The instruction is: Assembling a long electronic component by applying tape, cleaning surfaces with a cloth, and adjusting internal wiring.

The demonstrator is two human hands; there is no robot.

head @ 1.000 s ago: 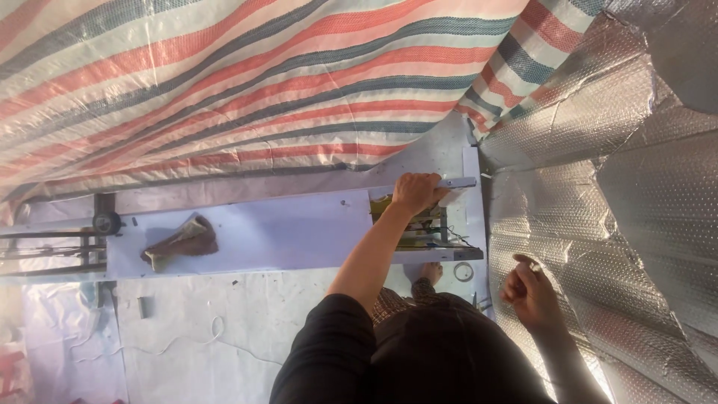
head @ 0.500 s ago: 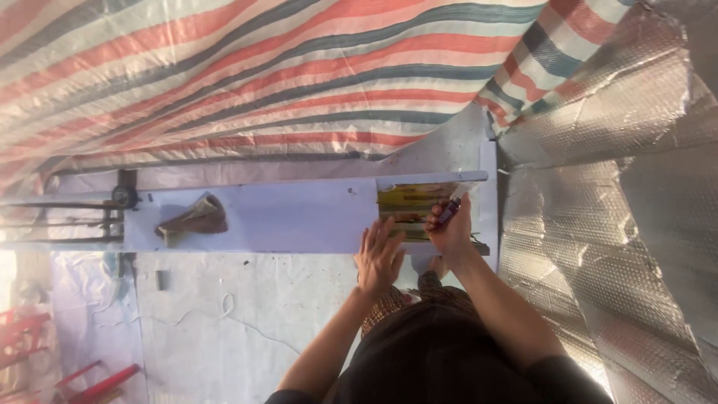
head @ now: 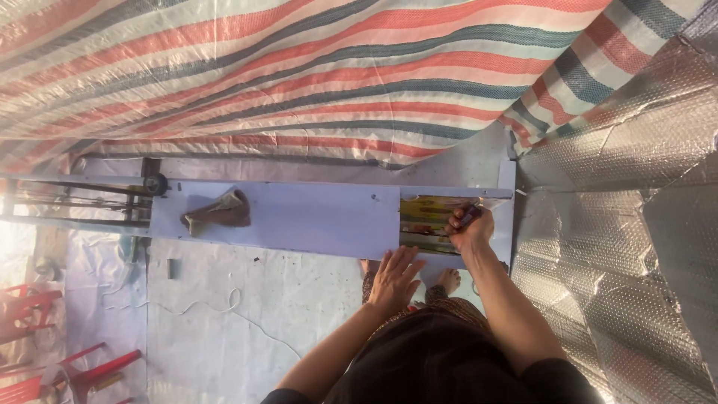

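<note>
Since half a second ago, our left hand [head: 395,275] is sliding lower on the long pale-blue counter [head: 299,217], lying flat and open, steadying it, while our right hand [head: 470,228], its grip closed on a dark pen-like tool [head: 471,215], is working at the colourful printed sheet [head: 428,222].

- We are in a makeshift outdoor workshop under a tent.
- A striped plastic tarp [head: 299,67] fills the top of the picture.
- Shiny silver foil sheeting [head: 636,224] hangs on the right.
- A long pale workbench [head: 299,217] crosses the middle.
- Red plastic chairs [head: 45,352] stand at lower left.
</note>
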